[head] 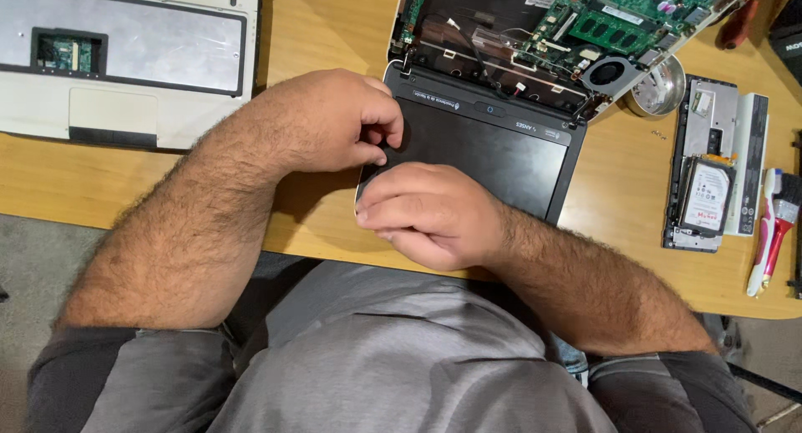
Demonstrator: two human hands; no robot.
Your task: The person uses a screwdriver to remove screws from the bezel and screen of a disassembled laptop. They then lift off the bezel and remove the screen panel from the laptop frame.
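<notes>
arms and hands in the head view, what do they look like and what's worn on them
Both forearms are bare and hairy. The left hand and right hand wear no gloves, and no rings or watch show. Short dark sleeves end near the elbows, under a grey shirt or vest over the torso. No cables or markings on either arm.
</notes>
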